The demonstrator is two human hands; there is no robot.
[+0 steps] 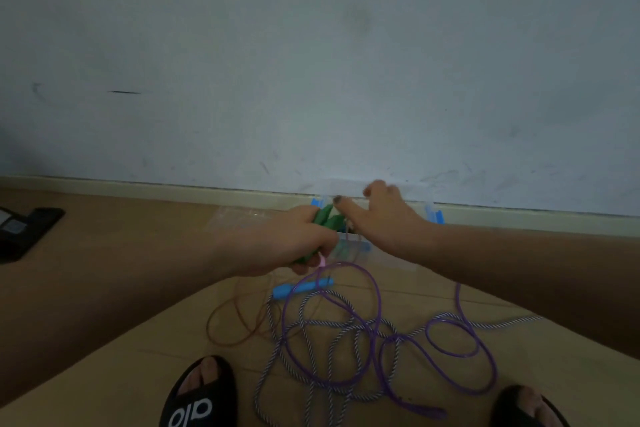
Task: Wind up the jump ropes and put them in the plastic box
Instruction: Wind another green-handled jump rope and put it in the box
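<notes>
My left hand is closed around two green jump rope handles, held just above the clear plastic box with blue latches by the wall. A thin reddish-brown rope hangs from them in loops on the floor. My right hand hovers over the box with fingers spread, its thumb near the green handles; whether it pinches the thin rope I cannot tell. On the floor lie a purple rope, a grey-white braided rope and a blue handle, all tangled together.
A clear lid lies flat left of the box against the skirting board. A dark flat object sits at the far left. My two feet in black slides stand at the bottom edge beside the ropes. A pale wall rises behind.
</notes>
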